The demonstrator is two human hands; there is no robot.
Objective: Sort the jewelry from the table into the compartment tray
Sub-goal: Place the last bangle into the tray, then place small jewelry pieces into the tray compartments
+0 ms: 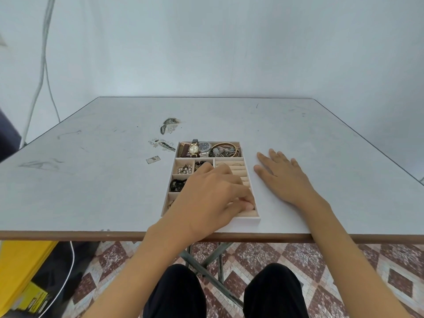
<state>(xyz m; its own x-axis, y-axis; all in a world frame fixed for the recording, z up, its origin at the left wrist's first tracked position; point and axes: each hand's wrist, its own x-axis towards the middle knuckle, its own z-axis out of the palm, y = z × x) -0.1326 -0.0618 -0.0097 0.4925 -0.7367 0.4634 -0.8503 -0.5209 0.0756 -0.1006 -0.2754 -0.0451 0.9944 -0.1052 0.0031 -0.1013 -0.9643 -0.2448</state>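
your left hand (213, 196) curls into the beige compartment tray's (247, 220) ring slots (238, 172), can't tell if it's gripping anything; right hand (284, 177) lies flat and open beside it, likely bracing.

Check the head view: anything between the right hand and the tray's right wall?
Nothing. Only a narrow strip of bare table separates the right hand, lying flat, from the tray wall, as the head view shows.

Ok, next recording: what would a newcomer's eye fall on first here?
The compartment tray by the front edge of the table, watches and bangles filling its far row. The left hand reaches over it, fingertips curled at the ring rolls near right, while the right hand lies flat on the table just right of the tray.
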